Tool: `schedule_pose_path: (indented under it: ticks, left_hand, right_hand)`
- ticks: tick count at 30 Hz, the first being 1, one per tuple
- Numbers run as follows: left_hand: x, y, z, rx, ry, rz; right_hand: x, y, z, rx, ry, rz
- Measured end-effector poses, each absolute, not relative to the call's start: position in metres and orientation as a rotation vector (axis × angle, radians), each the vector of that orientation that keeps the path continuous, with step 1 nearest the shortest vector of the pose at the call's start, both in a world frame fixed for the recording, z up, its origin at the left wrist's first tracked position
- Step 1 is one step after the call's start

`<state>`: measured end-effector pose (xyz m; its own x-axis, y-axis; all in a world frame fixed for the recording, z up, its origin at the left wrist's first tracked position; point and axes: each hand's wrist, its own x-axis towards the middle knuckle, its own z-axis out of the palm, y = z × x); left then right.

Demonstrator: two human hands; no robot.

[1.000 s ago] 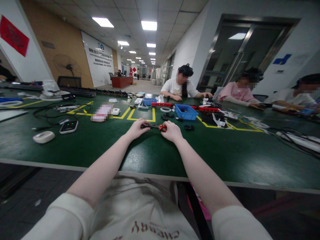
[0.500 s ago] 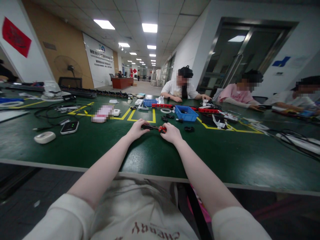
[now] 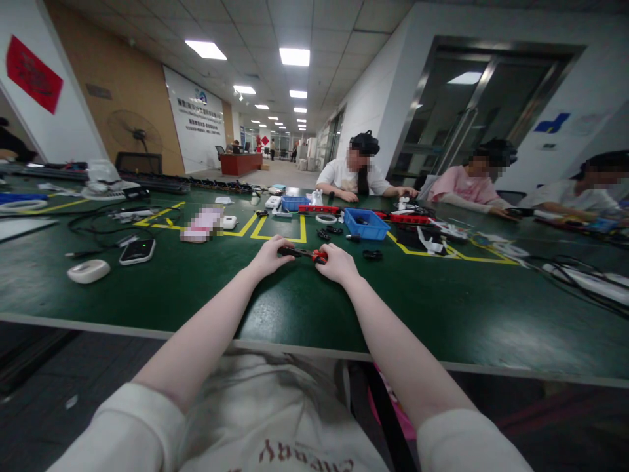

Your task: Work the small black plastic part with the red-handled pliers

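Closed around red-and-black handles, my right hand (image 3: 340, 263) holds what look like scissors (image 3: 318, 256), their metal blades pointing left. My left hand (image 3: 268, 256) pinches a small black bundle (image 3: 289, 251), apparently a tied cable; my fingers partly cover it. The blades meet the bundle's right end, but whether they are around it or only touching is too small to tell. Both hands are low over the green table (image 3: 299, 301). Other black cable bundles (image 3: 372, 254) lie just beyond and to the right.
A blue bin (image 3: 366, 224) with dark items stands past my right hand. Leftward lie a phone-like device (image 3: 137, 251), a white rounded case (image 3: 88, 271) and a pink item (image 3: 201, 225). Loose cables and a white power strip (image 3: 584, 278) are at the right. Co-workers sit across the table.
Almost nothing differs. Both hands keep their place and hold, with the tool and black bundle shifted only very slightly.
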<state>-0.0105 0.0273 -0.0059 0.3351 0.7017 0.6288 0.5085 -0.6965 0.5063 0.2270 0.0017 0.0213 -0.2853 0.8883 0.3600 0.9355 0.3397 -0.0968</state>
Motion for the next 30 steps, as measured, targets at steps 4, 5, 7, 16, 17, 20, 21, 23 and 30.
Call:
schedule_pose_path:
  ticks: [4,5,7,16,17,20,21,23,30]
  left_hand:
    - [-0.0102,0.0259,-0.0053,2.372,1.1,1.288]
    - [-0.0102,0.0258,-0.0053,2.371,1.099,1.286]
    - [-0.0101,0.026,-0.0057,2.37,1.098,1.282]
    - [-0.0095,0.0266,-0.0085,2.386,1.089,1.238]
    - [-0.0095,0.0266,-0.0088,2.387,1.089,1.232]
    - [-0.0097,0.0269,-0.0096,2.386,1.093,1.221]
    - [-0.0098,0.027,-0.0098,2.384,1.096,1.218]
    - [-0.01,0.0273,-0.0105,2.379,1.102,1.215]
    - [-0.0108,0.0306,-0.0127,2.325,1.133,1.238]
  right_hand:
    - [0.2276,0.0012,0.0222,-1.608,-2.267,-0.189]
    - [0.2277,0.0011,0.0224,-1.606,-2.268,-0.19]
    - [0.2278,0.0011,0.0227,-1.602,-2.269,-0.194]
    - [0.2281,0.0017,0.0225,-1.589,-2.275,-0.209]
    - [0.2282,0.0018,0.0224,-1.587,-2.276,-0.211]
    - [0.2283,0.0023,0.0221,-1.583,-2.279,-0.216]
    - [0.2284,0.0024,0.022,-1.581,-2.28,-0.217]
    - [0.2285,0.0025,0.022,-1.579,-2.281,-0.218]
    - [0.2271,0.002,0.0225,-1.563,-2.291,-0.212]
